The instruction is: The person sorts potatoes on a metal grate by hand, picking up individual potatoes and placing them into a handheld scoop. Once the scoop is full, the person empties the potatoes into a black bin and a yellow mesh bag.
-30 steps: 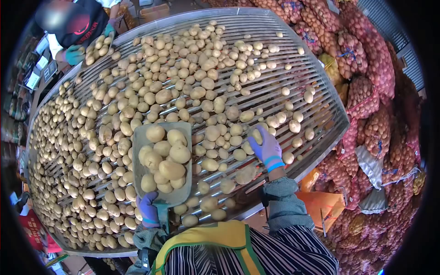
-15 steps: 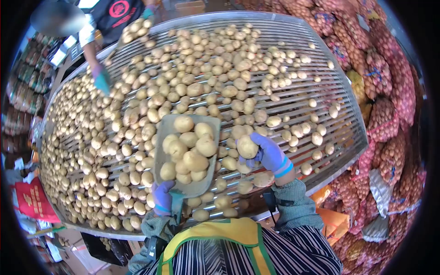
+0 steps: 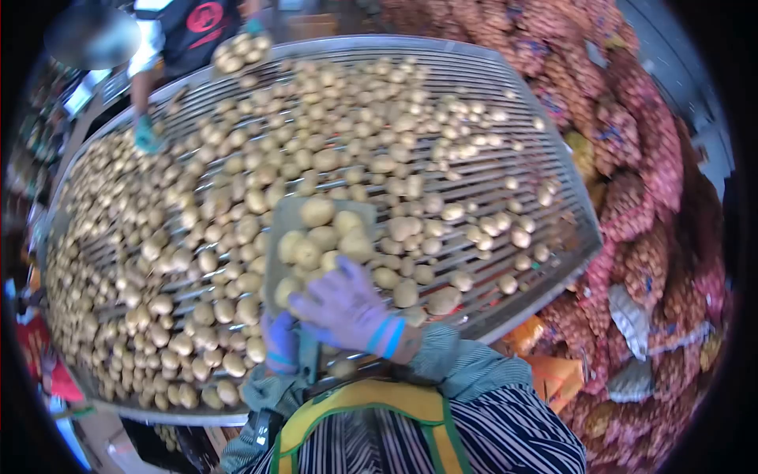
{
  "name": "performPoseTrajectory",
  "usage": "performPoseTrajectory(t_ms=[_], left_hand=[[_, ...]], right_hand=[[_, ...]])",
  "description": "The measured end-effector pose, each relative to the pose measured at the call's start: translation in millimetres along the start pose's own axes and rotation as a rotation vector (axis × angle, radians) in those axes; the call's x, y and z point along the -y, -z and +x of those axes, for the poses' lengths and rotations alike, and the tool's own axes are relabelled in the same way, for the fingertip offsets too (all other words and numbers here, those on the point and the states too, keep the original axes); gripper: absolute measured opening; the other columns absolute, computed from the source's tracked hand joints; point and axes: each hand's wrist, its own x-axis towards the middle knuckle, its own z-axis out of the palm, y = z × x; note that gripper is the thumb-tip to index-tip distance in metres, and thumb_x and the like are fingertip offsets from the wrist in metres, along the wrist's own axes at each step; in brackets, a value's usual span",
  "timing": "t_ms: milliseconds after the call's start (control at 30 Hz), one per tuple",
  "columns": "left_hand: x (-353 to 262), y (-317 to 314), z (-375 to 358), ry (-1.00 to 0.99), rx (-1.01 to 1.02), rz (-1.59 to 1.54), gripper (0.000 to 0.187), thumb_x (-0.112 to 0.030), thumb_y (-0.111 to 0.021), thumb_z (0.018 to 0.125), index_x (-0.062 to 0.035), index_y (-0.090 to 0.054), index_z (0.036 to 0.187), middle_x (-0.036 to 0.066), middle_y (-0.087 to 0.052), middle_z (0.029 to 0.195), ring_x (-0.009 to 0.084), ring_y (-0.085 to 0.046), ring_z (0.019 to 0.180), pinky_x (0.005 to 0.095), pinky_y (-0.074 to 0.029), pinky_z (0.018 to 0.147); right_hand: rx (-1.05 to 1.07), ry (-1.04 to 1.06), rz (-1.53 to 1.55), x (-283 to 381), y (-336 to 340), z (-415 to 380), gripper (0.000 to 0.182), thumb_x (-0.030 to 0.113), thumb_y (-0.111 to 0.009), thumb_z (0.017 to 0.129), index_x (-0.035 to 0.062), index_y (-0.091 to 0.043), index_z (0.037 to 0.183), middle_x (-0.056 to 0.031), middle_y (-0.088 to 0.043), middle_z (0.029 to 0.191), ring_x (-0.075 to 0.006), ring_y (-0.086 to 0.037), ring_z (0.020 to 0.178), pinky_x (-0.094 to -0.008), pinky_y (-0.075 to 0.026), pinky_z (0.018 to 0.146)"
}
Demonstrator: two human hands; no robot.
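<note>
A grey-green scoop [image 3: 274, 245] heaped with potatoes lies over the slatted metal table. Its handle end is in my left hand [image 3: 281, 341], in a purple glove, closed round it at the lower edge. Over the front part of the scoop, my right hand [image 3: 347, 304], also gloved, rests on the potatoes [image 3: 317, 212] with its back to the camera. Its fingers are spread; whatever lies beneath the palm is hidden. Many loose potatoes [image 3: 326, 159] surround the scoop on the slats.
The slatted table [image 3: 580, 229] has a raised metal rim. Across it at the upper left, a co-worker's gloved hand [image 3: 148, 134] is near the potatoes, and another scoop [image 3: 241, 54] holds potatoes. Net sacks [image 3: 632, 197] are piled along the right.
My right hand has moved left from beside the scoop onto its potatoes; the potato it held is no longer visible. The view has shifted, and the co-worker's hand has moved slightly up and left.
</note>
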Motion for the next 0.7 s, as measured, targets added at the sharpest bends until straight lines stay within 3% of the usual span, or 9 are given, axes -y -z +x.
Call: performPoseTrajectory(t_ms=[100,200,300,333,367,433,467,533,700], left_hand=[[0.7,-0.6,-0.8,-0.047,-0.025,0.013,0.042,-0.003,-0.053,0.081,0.0054,-0.052,0.123,0.012,-0.062,0.112,0.0210,-0.063,0.098,0.0309,-0.054,0.081],[15.0,18.9,2.9,-0.056,-0.059,0.084,0.041,-0.002,-0.055,0.082,0.0065,-0.051,0.123,0.012,-0.061,0.113,0.0206,-0.061,0.099,0.0319,-0.053,0.084],[34.1,47.3,7.9,-0.246,-0.030,0.504,0.032,0.000,-0.058,0.083,0.0069,-0.058,0.114,0.011,-0.062,0.113,0.0201,-0.061,0.100,0.0325,-0.050,0.088],[29.6,51.6,5.8,-0.390,0.073,0.789,0.029,0.002,-0.059,0.083,0.0051,-0.061,0.111,0.011,-0.061,0.115,0.0191,-0.060,0.102,0.0322,-0.050,0.089],[33.6,59.7,10.6,-0.311,0.059,0.682,0.030,0.004,-0.059,0.081,0.0015,-0.064,0.111,0.011,-0.060,0.117,0.0206,-0.060,0.104,0.0328,-0.050,0.089],[19.2,37.6,-1.1,-0.446,-0.099,0.948,0.028,0.003,-0.054,0.080,-0.0031,-0.071,0.102,0.008,-0.071,0.092,0.0205,-0.063,0.094,0.0339,-0.048,0.088],[24.2,47.6,1.9,-0.448,-0.093,0.958,0.028,0.003,-0.054,0.080,-0.0031,-0.071,0.102,0.008,-0.071,0.092,0.0205,-0.063,0.094,0.0339,-0.048,0.088],[38.0,81.4,6.9,-0.363,-0.040,0.956,0.024,0.003,-0.058,0.080,-0.0012,-0.069,0.102,0.011,-0.062,0.109,0.0237,-0.061,0.097,0.0343,-0.050,0.085],[18.9,67.9,-0.6,-0.261,-0.015,0.850,0.022,0.001,-0.057,0.082,0.0000,-0.068,0.101,0.011,-0.061,0.108,0.0215,-0.060,0.095,0.0328,-0.049,0.082]], right_hand=[[-0.125,-0.039,0.159,-9.4,4.6,-14.2,0.036,0.037,-0.069,0.076,0.0166,-0.063,0.105,-0.0021,-0.054,0.087,-0.0221,-0.055,0.087,-0.0427,-0.042,0.087],[-0.153,-0.352,0.143,-54.2,48.3,-31.6,0.031,0.031,-0.070,0.077,0.0128,-0.064,0.101,-0.0054,-0.058,0.083,-0.0261,-0.058,0.081,-0.0401,-0.046,0.078],[-0.317,-0.643,-0.055,-135.8,60.2,-85.7,0.030,0.033,-0.067,0.081,0.0091,-0.065,0.098,-0.0116,-0.064,0.086,-0.0316,-0.062,0.079,-0.0425,-0.050,0.071],[-0.190,-0.799,-0.306,-171.3,60.2,-114.1,0.034,0.034,-0.068,0.080,0.0088,-0.065,0.103,-0.0119,-0.065,0.091,-0.0312,-0.064,0.084,-0.0414,-0.051,0.076],[-0.127,-1.014,-0.313,-193.2,73.0,-133.1,0.039,0.036,-0.069,0.079,0.0083,-0.064,0.106,-0.0128,-0.065,0.094,-0.0309,-0.064,0.090,-0.0407,-0.050,0.080],[-0.071,-1.253,-0.442,-242.3,74.2,-187.9,0.057,0.042,-0.068,0.080,0.0097,-0.056,0.125,-0.0165,-0.059,0.118,-0.0319,-0.057,0.108,-0.0415,-0.047,0.091],[-0.066,-1.354,-0.530,-260.5,71.7,-211.0,0.064,0.045,-0.067,0.080,0.0105,-0.052,0.132,-0.0179,-0.055,0.126,-0.0329,-0.054,0.115,-0.0421,-0.046,0.095],[-0.126,-1.422,-0.382,-305.4,58.7,-259.3,0.069,0.048,-0.066,0.081,0.0113,-0.048,0.136,-0.0185,-0.052,0.130,-0.0346,-0.051,0.120,-0.0430,-0.044,0.097],[-0.256,-1.533,0.043,-337.3,65.9,-276.8,0.068,0.053,-0.065,0.081,0.0108,-0.052,0.132,-0.0220,-0.048,0.134,-0.0375,-0.053,0.119,-0.0431,-0.043,0.101]])
